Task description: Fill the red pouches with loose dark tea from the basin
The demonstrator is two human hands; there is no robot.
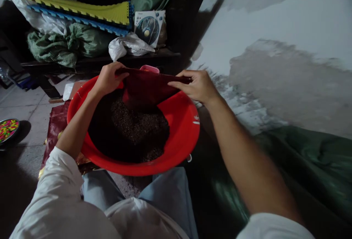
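A dark red bag is stretched between my two hands above a big red basin. My left hand pinches its left upper corner, and my right hand grips the right upper corner between thumb and fingers. The bag's lower part hangs down to a heap of dark, grainy material in the basin. Whether anything is inside the bag I cannot tell. Behind its top edge shows a pink plastic rim, mostly hidden.
Behind the basin, a low dark bench bears green sacks, yellow and blue foam mats and a box fan. A bowl of colourful pieces stands on the floor at left. Green sacking lies right, below a peeling wall.
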